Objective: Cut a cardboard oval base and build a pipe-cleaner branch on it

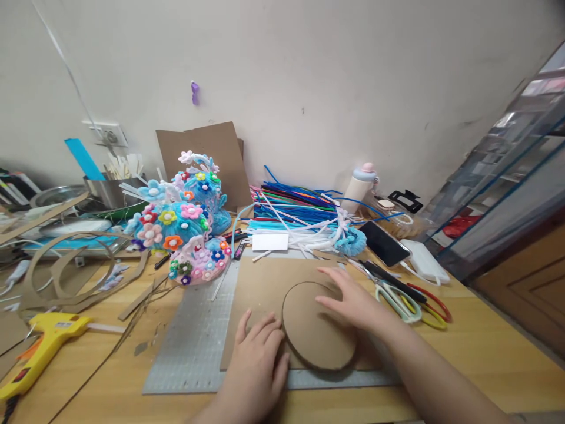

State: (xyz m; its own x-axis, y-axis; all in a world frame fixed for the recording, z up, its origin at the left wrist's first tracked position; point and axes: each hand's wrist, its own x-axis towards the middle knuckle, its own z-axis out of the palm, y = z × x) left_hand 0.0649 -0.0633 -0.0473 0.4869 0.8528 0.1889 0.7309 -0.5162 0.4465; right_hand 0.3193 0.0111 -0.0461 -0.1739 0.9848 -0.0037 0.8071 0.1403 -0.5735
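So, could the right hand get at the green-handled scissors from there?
Probably yes: the right hand is close by, and nothing seems to cover the green-handled scissors' loops, though other tools crowd beside them.

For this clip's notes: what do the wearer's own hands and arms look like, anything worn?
The left hand and right hand are both ungloved, with no ring, watch or bracelet visible. The right forearm shows no sleeve; little of the left arm is in view.

bare left hand [260, 356] left of cardboard disc [320, 330], bare right hand [351, 297] at its upper right, slender fingers [242, 327], bare right forearm [424, 359]
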